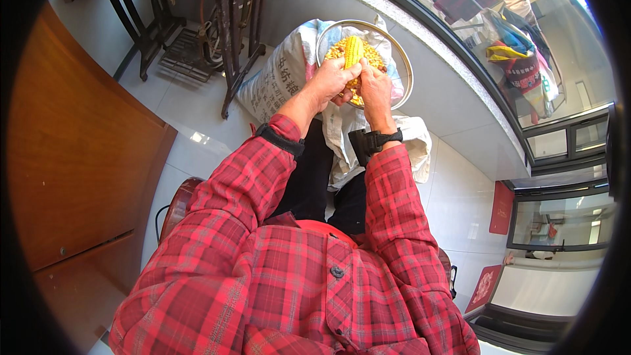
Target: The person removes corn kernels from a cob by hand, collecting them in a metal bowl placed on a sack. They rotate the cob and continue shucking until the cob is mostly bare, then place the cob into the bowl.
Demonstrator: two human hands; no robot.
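Note:
Both of my hands grip a yellow ear of dried corn (354, 50), which points away from me over a round, metal-rimmed pan (407, 79). My left hand (329, 80) wraps the near part of the ear from the left. On the right side, the thumb and fingers of my right hand (375, 89) press against it. Loose corn kernels (373, 55) lie in the pan beneath the ear. Part of the ear's near end is hidden by my fingers. A white woven sack (278, 71) bearing printed writing stands at the left of the pan.
Another white woven cloth or sack (416, 145) drapes near my knees. At upper left stands a treadle sewing machine table (229, 34) with iron legs. A wooden cabinet (88, 148) is close on my left. Along the right run a low tiled wall (453, 108) and windows.

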